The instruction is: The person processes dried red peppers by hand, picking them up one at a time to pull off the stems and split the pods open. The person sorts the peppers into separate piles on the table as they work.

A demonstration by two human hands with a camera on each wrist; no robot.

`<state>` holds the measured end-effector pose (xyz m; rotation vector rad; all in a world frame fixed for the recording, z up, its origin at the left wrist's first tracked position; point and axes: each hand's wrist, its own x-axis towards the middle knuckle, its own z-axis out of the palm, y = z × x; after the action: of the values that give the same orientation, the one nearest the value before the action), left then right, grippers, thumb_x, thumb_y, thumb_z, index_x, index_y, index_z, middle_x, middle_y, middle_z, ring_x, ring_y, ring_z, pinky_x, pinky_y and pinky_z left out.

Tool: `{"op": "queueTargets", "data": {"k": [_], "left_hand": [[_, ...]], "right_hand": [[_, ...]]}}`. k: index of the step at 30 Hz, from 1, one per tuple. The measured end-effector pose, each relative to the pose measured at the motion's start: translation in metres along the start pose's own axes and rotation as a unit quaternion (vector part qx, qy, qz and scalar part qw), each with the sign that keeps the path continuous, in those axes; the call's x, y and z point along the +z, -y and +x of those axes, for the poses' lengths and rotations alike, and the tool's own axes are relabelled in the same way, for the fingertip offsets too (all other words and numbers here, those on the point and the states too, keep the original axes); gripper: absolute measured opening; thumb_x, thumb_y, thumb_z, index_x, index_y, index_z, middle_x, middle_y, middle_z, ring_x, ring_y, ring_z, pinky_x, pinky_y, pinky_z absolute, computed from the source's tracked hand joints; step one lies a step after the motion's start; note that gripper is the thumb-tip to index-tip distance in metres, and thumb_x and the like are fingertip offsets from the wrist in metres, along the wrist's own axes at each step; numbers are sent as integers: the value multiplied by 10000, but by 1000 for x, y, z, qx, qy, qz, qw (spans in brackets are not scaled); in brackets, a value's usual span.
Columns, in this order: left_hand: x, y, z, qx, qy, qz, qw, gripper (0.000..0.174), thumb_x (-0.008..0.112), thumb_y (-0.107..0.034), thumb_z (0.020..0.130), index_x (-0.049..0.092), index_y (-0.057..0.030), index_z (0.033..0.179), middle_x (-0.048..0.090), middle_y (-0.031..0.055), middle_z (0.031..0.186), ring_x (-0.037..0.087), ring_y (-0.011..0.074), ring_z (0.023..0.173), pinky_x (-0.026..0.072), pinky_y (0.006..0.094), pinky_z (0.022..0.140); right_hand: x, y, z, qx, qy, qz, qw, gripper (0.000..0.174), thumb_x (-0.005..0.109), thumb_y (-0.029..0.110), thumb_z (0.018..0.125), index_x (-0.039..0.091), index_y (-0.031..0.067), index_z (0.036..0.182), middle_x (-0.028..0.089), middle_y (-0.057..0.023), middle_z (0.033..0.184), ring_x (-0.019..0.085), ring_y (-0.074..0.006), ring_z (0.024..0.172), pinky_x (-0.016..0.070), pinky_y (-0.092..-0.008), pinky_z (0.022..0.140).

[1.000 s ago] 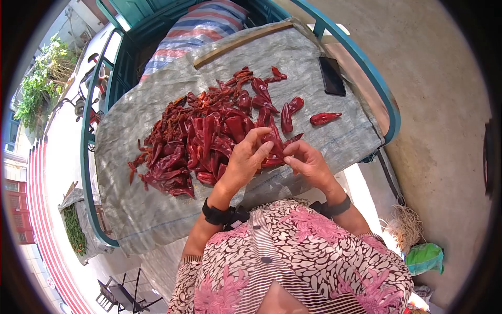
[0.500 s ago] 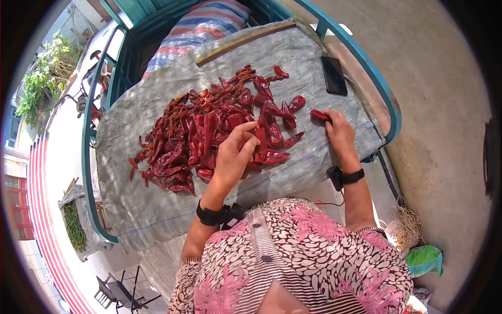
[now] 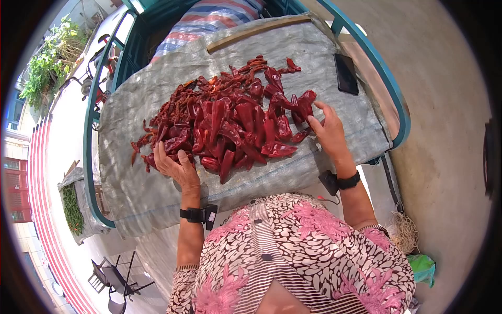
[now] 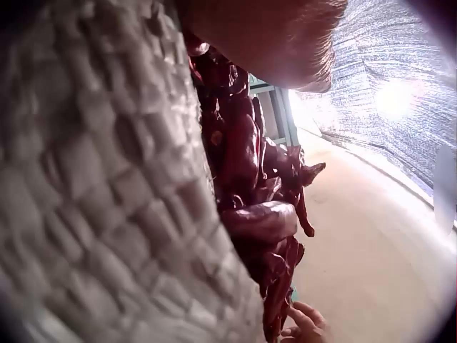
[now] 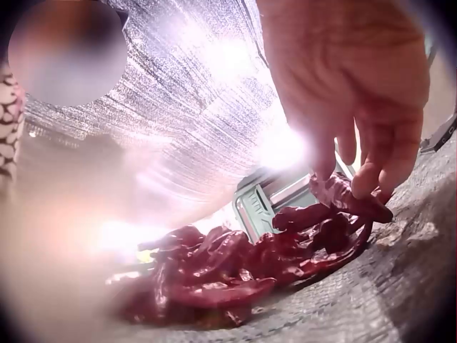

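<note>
Dark red dried chili peppers (image 3: 246, 120) lie heaped on a grey woven sheet (image 3: 141, 204). At the heap's left edge, my left hand (image 3: 179, 168) touches the peppers with its fingers spread and fairly straight; in the left wrist view, that hand (image 4: 275, 43) fills the top, with peppers (image 4: 246, 153) below it. My right hand (image 3: 329, 132) is at the right edge, thumb and forefinger apart beside a plump pepper (image 3: 305, 103). Seen from the right wrist, this hand's fingers (image 5: 365, 180) reach down against a pepper (image 5: 350, 200).
A black phone (image 3: 346, 74) lies on the sheet at the right, and a wooden strip (image 3: 259, 32) at the back. Teal metal rails (image 3: 389, 86) border the cart. Behind stands a striped bag (image 3: 209, 23). Green produce (image 3: 71, 209) lies at the lower left.
My right hand has brought the lone pepper left to the heap and loosened its grip. My left hand has moved from the heap's front to its left edge. The peppers sit closer together.
</note>
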<state>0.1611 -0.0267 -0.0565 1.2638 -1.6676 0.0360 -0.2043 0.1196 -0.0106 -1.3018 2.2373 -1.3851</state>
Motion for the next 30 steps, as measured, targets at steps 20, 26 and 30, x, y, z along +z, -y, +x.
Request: {"op": "queueTargets", "data": {"k": [20, 26, 30], "left_hand": [[18, 10, -8, -1, 49, 69, 996, 626, 393, -557, 1070, 461, -94, 1485, 465, 128, 1508, 378, 318, 1423, 211, 478, 1197], [21, 12, -10, -3, 57, 67, 996, 613, 403, -553, 1068, 472, -104, 1480, 473, 107, 1506, 381, 308, 1418, 202, 468, 1197], [19, 11, -11, -5, 55, 35, 998, 601, 419, -552, 1065, 520, -92, 1439, 474, 104, 1500, 366, 297, 1416, 190, 472, 1192]], "right_hand": [[19, -2, 18, 17, -13, 29, 999, 217, 653, 175, 977, 699, 80, 1166, 742, -106, 986, 704, -233, 729, 550, -354, 715], [9, -4, -4, -79, -85, -59, 991, 394, 672, 154, 947, 602, 97, 1330, 679, -99, 1140, 683, -210, 950, 541, -361, 803], [17, 16, -52, 8, -23, -167, 986, 481, 723, 201, 900, 581, 119, 1351, 657, -105, 1139, 667, -254, 983, 537, -391, 821]]}}
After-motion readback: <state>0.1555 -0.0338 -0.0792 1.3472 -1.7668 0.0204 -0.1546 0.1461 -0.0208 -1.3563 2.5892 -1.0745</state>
